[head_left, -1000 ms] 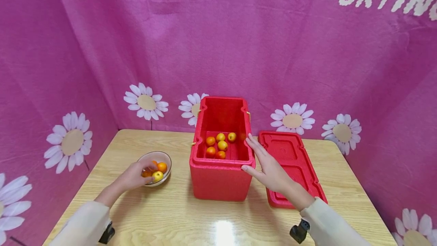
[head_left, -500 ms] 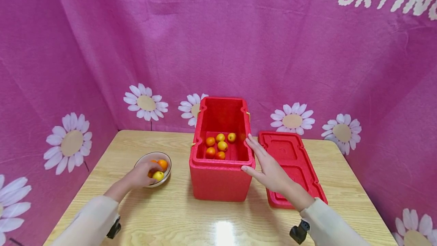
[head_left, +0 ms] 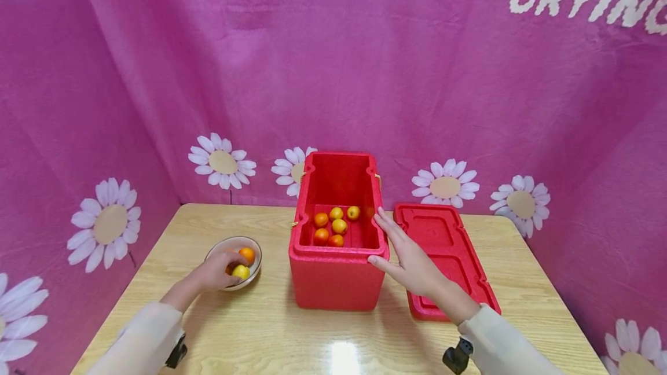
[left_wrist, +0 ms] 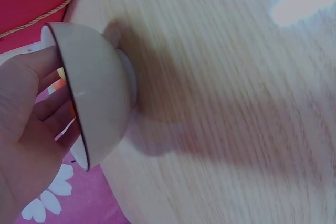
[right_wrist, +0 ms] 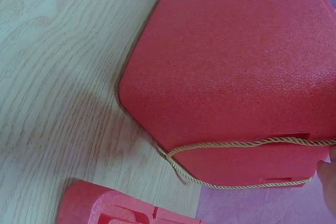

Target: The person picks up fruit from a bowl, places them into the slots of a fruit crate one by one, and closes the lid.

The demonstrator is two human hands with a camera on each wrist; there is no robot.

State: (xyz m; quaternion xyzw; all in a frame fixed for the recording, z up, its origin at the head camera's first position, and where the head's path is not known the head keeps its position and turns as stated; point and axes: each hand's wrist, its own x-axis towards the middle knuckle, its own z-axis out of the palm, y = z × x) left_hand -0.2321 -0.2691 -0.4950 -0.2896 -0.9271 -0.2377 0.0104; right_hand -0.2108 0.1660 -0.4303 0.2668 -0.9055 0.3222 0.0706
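My left hand [head_left: 215,272] reaches into a white bowl with a dark rim [head_left: 215,248] on the left of the table. Its thumb and fingers bend about a small yellow apple-like fruit [head_left: 241,272]; an orange-coloured fruit [head_left: 247,256] lies just beyond. In the left wrist view the bowl [left_wrist: 97,95] hides the fingertips, so the grip is unclear. My right hand [head_left: 414,262] rests on the near right corner of a red foam box [head_left: 336,282], its fingers fairly straight and spread along the rim. Inside the box lie several yellow and orange-red fruits [head_left: 339,226].
A red foam lid [head_left: 458,271] lies on the table right of the box. Twisted gold cord [right_wrist: 226,144] runs along the box's side. The wooden table [head_left: 271,328] ends at a magenta curtain [head_left: 344,74] with printed daisies behind and on both sides.
Over the second my left hand has moved slightly right and deeper into the bowl, its fingers bending more around the fruit. The right hand stays on the box rim. The head view tilts up slightly.
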